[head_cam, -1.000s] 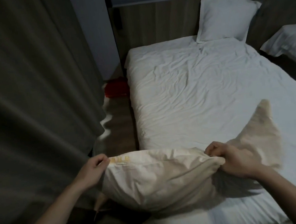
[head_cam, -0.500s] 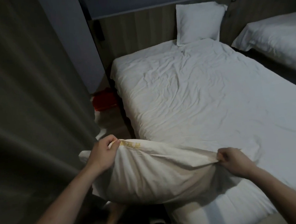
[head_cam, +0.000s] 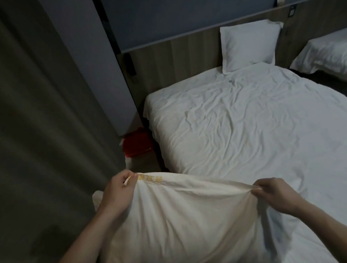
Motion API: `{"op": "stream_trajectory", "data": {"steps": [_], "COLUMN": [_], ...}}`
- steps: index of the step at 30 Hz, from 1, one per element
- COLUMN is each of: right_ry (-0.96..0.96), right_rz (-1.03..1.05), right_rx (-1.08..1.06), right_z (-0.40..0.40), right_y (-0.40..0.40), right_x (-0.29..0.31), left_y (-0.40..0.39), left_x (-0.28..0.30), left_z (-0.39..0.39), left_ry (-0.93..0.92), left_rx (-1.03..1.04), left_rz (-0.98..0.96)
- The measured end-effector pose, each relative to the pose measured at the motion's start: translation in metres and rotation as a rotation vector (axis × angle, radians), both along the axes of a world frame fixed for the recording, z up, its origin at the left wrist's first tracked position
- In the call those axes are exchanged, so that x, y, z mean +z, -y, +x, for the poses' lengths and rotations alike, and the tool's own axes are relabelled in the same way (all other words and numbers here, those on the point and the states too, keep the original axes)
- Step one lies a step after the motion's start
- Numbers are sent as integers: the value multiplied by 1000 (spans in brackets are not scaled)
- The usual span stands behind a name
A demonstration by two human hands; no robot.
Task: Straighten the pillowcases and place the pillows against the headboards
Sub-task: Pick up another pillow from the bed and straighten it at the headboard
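While both hands, left hand (head_cam: 119, 191) and right hand (head_cam: 277, 193), pinch the pillow (head_cam: 178, 232) corners, its long axis spans 9-to-3, headboard (head_cam: 178, 56) at 1 o'clock.

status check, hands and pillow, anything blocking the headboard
Left hand and right hand pinching held pillow top corners. One white pillow already at headboard. Path unobstructed.

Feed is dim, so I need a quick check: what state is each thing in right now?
left hand: grips the held pillow's top left corner
right hand: pinches its top right corner
held pillow: lifted, case creased
far pillow: upright against headboard
bed sheet: wrinkled
curtain: drawn
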State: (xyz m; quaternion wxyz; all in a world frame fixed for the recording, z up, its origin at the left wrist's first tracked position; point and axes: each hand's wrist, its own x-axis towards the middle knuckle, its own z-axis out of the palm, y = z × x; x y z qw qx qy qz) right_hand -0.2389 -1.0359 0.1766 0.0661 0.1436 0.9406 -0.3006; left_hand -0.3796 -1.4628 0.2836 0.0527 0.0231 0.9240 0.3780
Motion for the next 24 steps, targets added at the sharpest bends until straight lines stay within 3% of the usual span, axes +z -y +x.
{"op": "stream_trajectory", "data": {"steps": [7,24], "right_ry": [-92,-207], "right_rz": [-21,-24], "right_rx": [-8,-184], "right_z": [-127,-392], "right_y": [12,60], "right_x": [33,80], "left_y": [12,47], "left_x": [31,32], "left_z": [-112,-446], "left_ry": [-66,-156], "left_rx": [93,-53], "left_rz": [28,255]}}
